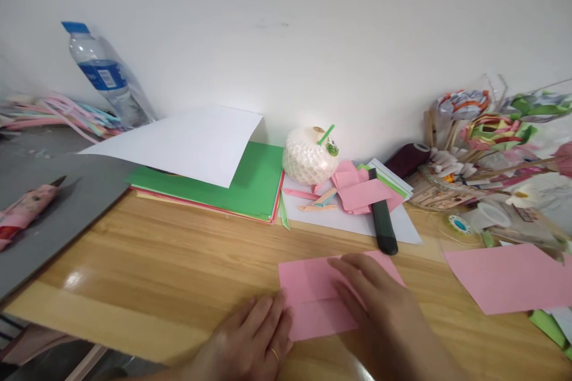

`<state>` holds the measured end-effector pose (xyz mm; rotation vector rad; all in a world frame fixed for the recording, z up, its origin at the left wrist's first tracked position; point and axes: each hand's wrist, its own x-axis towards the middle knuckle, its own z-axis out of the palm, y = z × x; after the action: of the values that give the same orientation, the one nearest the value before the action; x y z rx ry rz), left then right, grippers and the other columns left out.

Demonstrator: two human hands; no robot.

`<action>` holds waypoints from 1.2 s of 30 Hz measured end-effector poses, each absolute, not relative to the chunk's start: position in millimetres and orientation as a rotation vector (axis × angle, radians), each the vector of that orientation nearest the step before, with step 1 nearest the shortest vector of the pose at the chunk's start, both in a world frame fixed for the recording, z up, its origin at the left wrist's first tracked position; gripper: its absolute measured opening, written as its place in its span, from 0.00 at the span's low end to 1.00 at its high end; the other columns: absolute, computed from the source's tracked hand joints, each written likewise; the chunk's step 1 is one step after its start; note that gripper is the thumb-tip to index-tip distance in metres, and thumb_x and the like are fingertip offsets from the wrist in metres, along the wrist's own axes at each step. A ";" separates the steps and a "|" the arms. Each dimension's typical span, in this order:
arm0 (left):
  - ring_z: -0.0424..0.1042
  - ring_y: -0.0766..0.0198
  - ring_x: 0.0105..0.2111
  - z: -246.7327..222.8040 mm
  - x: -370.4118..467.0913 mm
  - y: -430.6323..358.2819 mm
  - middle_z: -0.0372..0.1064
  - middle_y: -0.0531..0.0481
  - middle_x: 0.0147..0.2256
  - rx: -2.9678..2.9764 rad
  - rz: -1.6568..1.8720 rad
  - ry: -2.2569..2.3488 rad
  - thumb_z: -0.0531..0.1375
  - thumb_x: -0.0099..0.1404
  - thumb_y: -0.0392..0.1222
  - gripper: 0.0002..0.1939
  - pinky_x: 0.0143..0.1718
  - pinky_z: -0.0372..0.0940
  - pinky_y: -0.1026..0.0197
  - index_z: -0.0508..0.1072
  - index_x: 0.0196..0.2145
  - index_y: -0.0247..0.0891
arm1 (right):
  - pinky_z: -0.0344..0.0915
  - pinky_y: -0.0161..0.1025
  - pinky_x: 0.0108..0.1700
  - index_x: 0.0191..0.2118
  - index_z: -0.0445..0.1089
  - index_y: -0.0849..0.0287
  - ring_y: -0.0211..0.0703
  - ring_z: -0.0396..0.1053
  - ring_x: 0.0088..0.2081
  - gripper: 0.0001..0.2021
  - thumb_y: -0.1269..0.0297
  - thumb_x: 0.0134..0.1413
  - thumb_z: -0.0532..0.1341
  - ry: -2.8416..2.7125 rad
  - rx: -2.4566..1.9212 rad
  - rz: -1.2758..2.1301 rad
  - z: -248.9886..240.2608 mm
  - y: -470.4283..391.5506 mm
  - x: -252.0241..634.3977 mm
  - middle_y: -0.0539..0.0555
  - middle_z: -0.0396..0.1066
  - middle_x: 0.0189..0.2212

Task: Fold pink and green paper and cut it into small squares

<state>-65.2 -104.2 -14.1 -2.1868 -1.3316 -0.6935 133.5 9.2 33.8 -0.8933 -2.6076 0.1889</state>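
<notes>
A pink sheet of paper (308, 283) lies on the wooden table, with a horizontal crease or folded edge across it. At its left edge is my left hand (254, 336), fingers bent and close together, gripping the paper's side; a ring sits on one finger. My right hand (384, 303) rests over the sheet's right part, its fingers stretched out and slightly apart on the surface. The thumb side of that hand covers the lower right of the paper. Just beyond the sheet lies a dark-handled cutter (383, 229).
Behind are a green paper stack (263, 184) under a white sheet (187, 143), a white round ornament (310, 158) and folded pink pieces (361, 193). Another pink sheet (509, 280) and paper flowers (496, 131) are right. Left are a bottle (105, 74) and grey board (75, 202).
</notes>
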 end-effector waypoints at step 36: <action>0.69 0.55 0.37 12.2 -66.1 -94.5 0.73 0.42 0.33 -2.404 -0.810 -1.337 0.52 0.64 0.45 0.16 0.44 0.63 0.52 0.72 0.36 0.27 | 0.70 0.45 0.35 0.46 0.67 0.65 0.49 0.68 0.41 0.14 0.74 0.55 0.50 -3.035 -0.480 0.048 49.1 7.6 157.4 0.60 0.70 0.42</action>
<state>-66.1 -94.5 12.2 -2.4036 -1.3373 -0.8098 157.4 7.6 49.1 -0.4798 -3.0354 0.0476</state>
